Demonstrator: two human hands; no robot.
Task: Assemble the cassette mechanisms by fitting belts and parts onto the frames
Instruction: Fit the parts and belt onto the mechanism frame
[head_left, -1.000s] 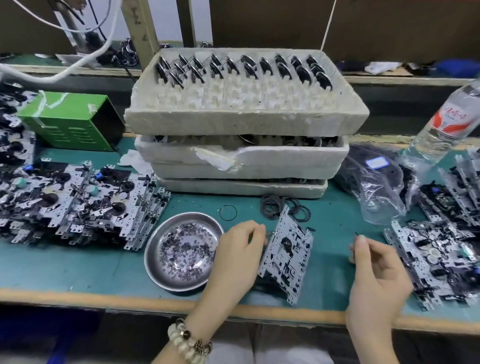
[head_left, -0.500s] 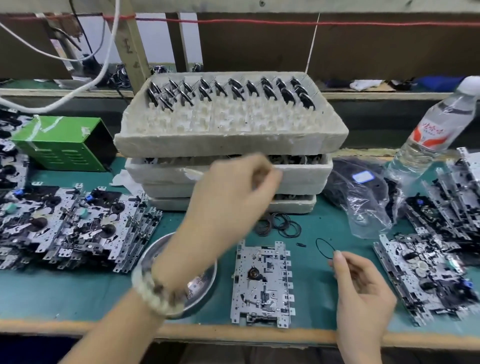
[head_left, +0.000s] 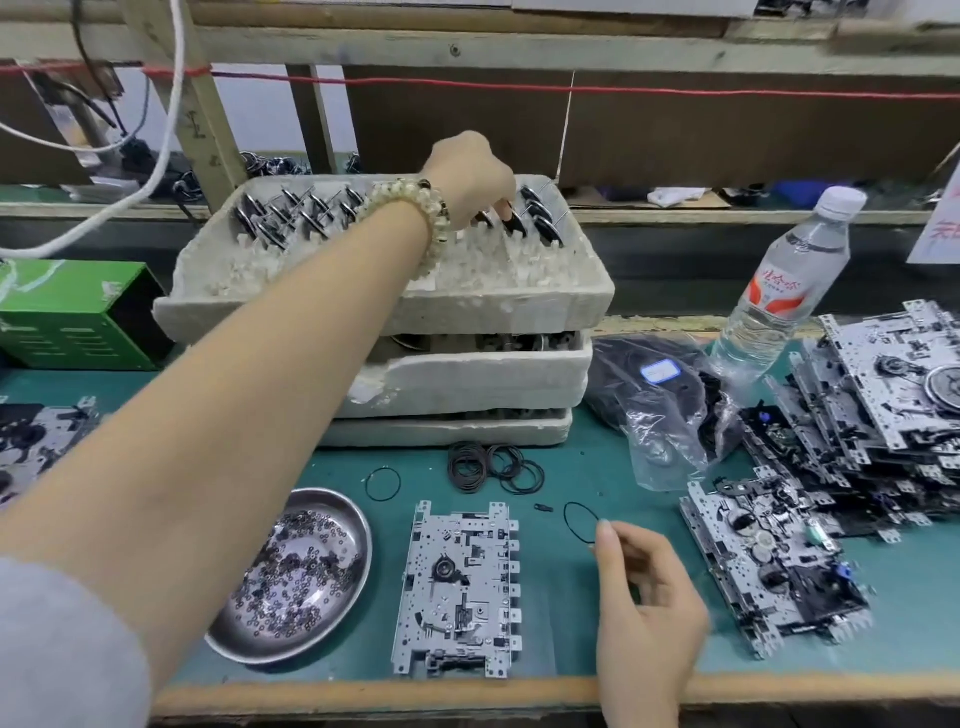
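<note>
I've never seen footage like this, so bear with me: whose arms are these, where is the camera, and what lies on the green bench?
No machine here: a person works bare-handed, and the single camera sits on their head, looking down. The left hand reaches into the top white foam tray, fingertips on a black wheel part; whether it grips yet is unclear. The right hand pinches a thin black rubber belt. Between the arms a flat silver metal frame lies on the green bench, beside a round steel dish of tiny rings. Behind it lie loose black belts, and to the right stacked mechanisms.
</note>
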